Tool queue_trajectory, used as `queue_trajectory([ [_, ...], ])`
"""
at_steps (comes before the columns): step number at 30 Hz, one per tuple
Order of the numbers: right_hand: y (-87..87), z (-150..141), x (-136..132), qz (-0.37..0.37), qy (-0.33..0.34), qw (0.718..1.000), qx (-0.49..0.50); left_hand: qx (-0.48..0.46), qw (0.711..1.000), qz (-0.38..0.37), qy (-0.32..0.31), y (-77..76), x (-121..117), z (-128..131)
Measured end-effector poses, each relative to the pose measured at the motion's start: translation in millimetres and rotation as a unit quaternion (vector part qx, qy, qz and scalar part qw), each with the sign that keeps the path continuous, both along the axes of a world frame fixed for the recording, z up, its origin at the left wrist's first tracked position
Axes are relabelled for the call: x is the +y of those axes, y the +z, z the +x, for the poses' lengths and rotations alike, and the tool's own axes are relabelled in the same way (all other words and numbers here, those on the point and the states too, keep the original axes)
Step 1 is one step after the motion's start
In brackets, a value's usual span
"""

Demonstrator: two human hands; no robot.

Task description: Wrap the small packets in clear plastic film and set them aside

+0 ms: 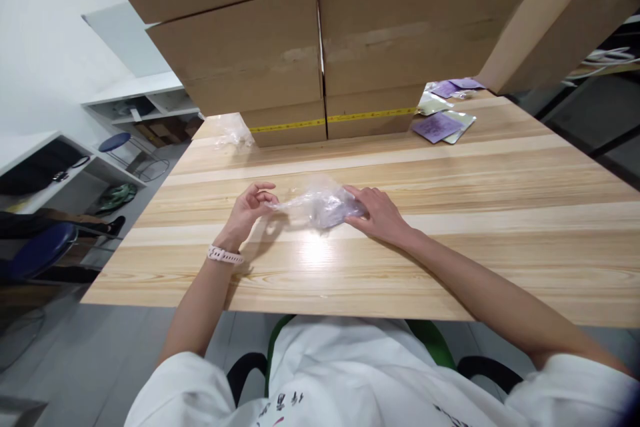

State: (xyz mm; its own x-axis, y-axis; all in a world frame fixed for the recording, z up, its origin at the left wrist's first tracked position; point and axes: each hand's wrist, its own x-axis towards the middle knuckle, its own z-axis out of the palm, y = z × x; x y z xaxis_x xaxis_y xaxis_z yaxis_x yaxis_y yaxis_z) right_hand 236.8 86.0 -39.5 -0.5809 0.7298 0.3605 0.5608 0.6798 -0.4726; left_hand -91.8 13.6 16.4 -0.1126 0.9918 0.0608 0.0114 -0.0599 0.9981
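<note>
A crinkled clear plastic bag (320,203) lies stretched between my hands over the wooden table (310,267). Something pale purple shows through its right part, but its kind is hard to make out. My left hand (253,205), with a pale watch band at the wrist, pinches the bag's left end, its other fingers curled. On the right side, my right hand (375,210) grips the bag and its contents between thumb and fingers, the palm facing down.
Stacked cardboard boxes (370,47) stand along the table's back, with yellow measuring tape (287,125) across their lower part. Purple and pale green packets (437,127) lie at the back right. Another clear plastic bag (233,130) rests at the back left. Blue stools (45,250) stand left.
</note>
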Motion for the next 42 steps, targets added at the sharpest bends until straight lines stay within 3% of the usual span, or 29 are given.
queue_trajectory([
  [5,-3.2,-1,-1,0.009,0.008,1.000,0.012,-0.077,0.992,0.000,0.100,-8.3,10,-13],
  [10,-2.6,-2,-5,-0.004,0.020,0.998,0.051,-0.060,0.960,-0.016,0.273,-9.2,12,-39],
  [11,-1.8,-3,-6,-0.008,0.014,0.999,0.052,-0.035,0.941,0.011,0.336,-6.6,10,-42],
  [13,-0.6,-4,-7,-0.020,-0.010,0.998,0.053,0.038,0.876,0.133,0.463,0.8,2,-37],
  [15,-0.7,-5,-8,-0.048,-0.035,0.997,0.055,0.131,0.811,0.289,0.492,9.1,-8,-17],
  [16,-1.3,-5,-8,-0.073,-0.042,0.994,0.063,0.184,0.805,0.344,0.447,12.4,-12,-2],
  [18,-2.8,-4,-9,-0.145,-0.051,0.982,0.111,0.302,0.844,0.359,0.260,15.6,-19,35],
  [19,-3.3,-3,-10,-0.187,-0.057,0.969,0.150,0.365,0.859,0.327,0.148,14.8,-20,53],
  [21,-2.3,0,-12,-0.271,-0.054,0.934,0.228,0.445,0.859,0.254,-0.016,8.1,-15,83],
  [23,1.5,3,-15,-0.345,-0.017,0.893,0.287,0.491,0.845,0.165,-0.131,-3.5,-3,99],
  [25,6.7,8,-17,-0.402,0.010,0.850,0.340,0.512,0.830,0.089,-0.203,-16.3,8,105],
  [27,10.9,11,-17,-0.431,-0.001,0.815,0.388,0.521,0.822,0.056,-0.224,-27.1,15,105],
  [30,13.5,13,-16,-0.430,-0.032,0.796,0.425,0.518,0.826,0.071,-0.210,-36.2,16,104],
  [33,17.3,17,-15,-0.429,-0.033,0.803,0.413,0.493,0.838,0.091,-0.214,-37.0,14,103],
  [35,25.1,26,-13,-0.426,-0.018,0.827,0.366,0.471,0.849,0.101,-0.218,-34.3,13,101],
  [37,37.6,41,-9,-0.417,0.026,0.862,0.287,0.447,0.858,0.106,-0.230,-30.5,13,99],
  [39,52.0,60,-1,-0.417,0.112,0.882,0.190,0.430,0.862,0.105,-0.249,-26.8,12,95],
  [42,66.4,93,11,-0.423,0.237,0.870,0.088,0.417,0.861,0.108,-0.270,-23.7,9,92],
])
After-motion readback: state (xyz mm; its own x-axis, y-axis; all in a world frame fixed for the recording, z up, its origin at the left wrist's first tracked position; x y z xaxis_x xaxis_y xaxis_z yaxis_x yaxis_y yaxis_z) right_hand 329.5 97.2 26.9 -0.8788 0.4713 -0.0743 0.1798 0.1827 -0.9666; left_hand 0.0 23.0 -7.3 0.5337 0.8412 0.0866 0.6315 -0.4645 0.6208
